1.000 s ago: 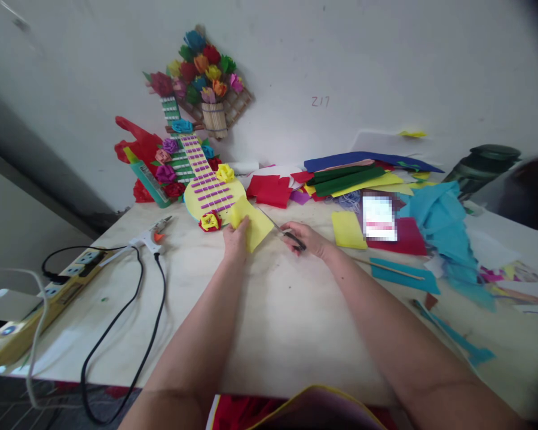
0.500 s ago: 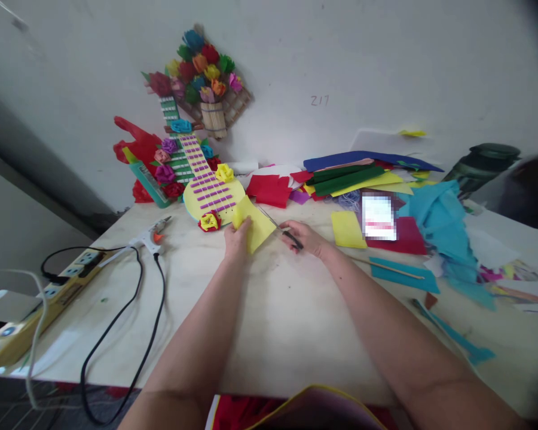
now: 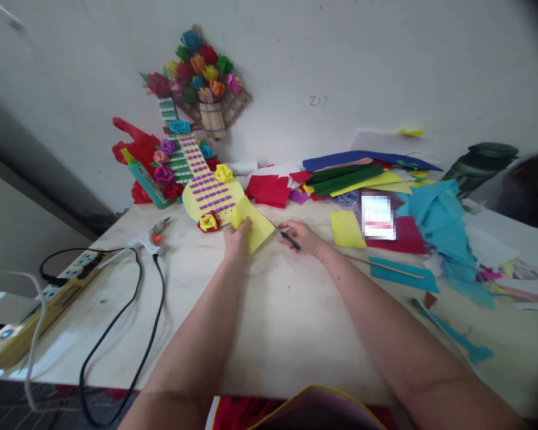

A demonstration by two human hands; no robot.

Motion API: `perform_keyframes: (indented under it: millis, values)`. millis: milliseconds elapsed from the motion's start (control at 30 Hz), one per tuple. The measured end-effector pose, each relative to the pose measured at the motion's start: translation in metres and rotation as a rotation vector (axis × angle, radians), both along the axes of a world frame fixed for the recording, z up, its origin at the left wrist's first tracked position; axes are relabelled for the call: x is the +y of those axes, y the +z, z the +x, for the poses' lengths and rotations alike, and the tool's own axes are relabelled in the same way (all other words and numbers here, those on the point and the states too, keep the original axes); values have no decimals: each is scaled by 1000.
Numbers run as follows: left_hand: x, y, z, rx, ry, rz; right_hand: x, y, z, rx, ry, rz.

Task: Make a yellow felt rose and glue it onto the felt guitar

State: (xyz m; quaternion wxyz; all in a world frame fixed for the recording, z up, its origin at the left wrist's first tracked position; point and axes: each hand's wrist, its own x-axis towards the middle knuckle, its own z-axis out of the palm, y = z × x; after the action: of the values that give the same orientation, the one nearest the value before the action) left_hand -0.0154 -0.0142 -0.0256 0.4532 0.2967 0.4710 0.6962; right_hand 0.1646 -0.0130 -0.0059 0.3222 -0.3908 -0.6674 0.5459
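In the head view, the left hand (image 3: 235,240) pinched a yellow paper sheet (image 3: 259,226) between thumb and fingers, above the table (image 3: 278,334) beside the guitar-shaped craft (image 3: 213,194). The right hand (image 3: 305,236), fingers curled, gripped black-handled scissors (image 3: 290,240) at the sheet's right edge.
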Motion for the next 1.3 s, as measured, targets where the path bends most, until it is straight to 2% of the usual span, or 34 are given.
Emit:
perform_keyframes:
  millis: [367,633,767,867,1033,1133,1300]
  values:
    - [0,1,-1,2,12,-30,0,2,-6,-27,-105,13]
    - [-1,2,0,-25,-5,4,-2,2,0,74,-62,-13]
    - [0,0,-1,-4,-1,0,4,0,3,51,-176,10]
    - [0,0,-1,1,13,1,12,-4,7,-146,-344,146]
    - [-1,2,1,-12,23,-3,21,-5,19,-694,-565,473]
    - [-2,3,2,3,16,10,23,-3,24,-929,-589,507]
    - [-3,6,4,2,-10,-2,24,-3,28,-998,-556,502]
